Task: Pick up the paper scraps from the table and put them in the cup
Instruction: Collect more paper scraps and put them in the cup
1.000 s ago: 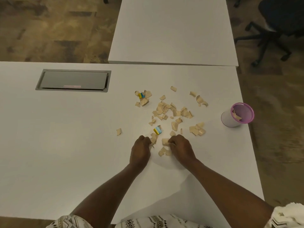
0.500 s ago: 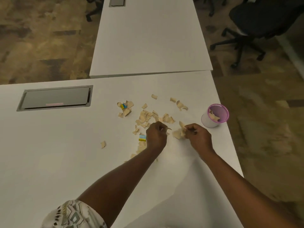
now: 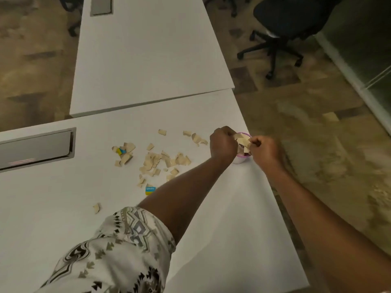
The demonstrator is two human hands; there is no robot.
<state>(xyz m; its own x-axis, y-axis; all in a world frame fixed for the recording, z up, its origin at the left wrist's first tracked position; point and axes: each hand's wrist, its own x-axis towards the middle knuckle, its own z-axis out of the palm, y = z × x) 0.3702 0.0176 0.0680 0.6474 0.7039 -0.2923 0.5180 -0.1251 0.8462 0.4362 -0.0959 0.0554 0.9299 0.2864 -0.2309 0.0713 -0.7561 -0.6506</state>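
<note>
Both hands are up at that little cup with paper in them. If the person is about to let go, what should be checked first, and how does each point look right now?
1. Left hand over the cup: ok, its fist sits at the rim.
2. Right hand over the cup: ok, at the rim's other side.
3. Scraps in hand above the opening: ok, they hang between the fists over it.
4. Cup upright: cannot tell, the hands hide most of it.
5. Room left in the cup: cannot tell, its inside is covered.
6. Table cleared: not ok, the loose scraps are spread left of the cup.
</note>
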